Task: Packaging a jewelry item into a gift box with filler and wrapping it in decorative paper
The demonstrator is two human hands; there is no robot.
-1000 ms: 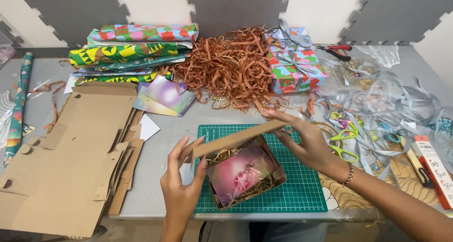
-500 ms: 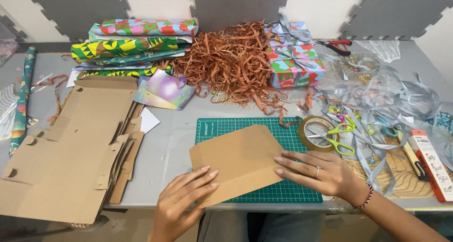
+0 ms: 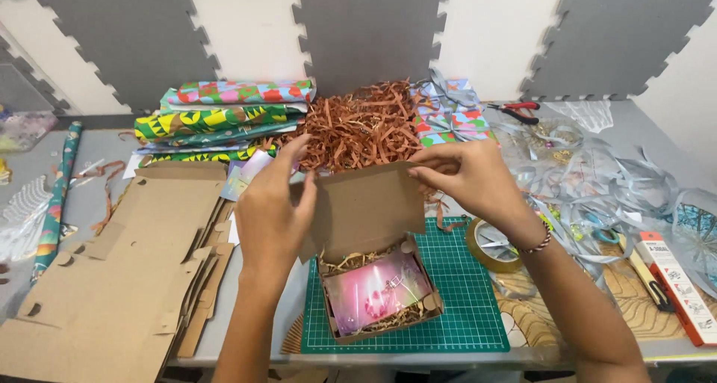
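Note:
A small brown cardboard box [image 3: 429, 306] stands open on the green cutting mat [image 3: 470, 308]. Inside lies a pink shiny card [image 3: 377, 291] on pale shredded paper. The box lid [image 3: 367, 207] stands raised, nearly upright, at the far side. My left hand [image 3: 272, 207] grips the lid's left edge. My right hand [image 3: 467, 177] pinches the lid's top right corner.
Flat cardboard blanks [image 3: 112, 271] lie at the left. Behind the box are brown paper shreds [image 3: 362, 125], folded patterned wrapping paper [image 3: 216, 110] and a wrapped gift [image 3: 452, 118]. A tape roll [image 3: 489, 245], grey ribbons [image 3: 597, 181], red pliers [image 3: 515, 110] and a boxed cutter [image 3: 676, 275] lie right.
Half a second ago both hands pressed the lid flat and shut over the box. Now the lid is lifted upright and the card inside shows again. The view has tilted up.

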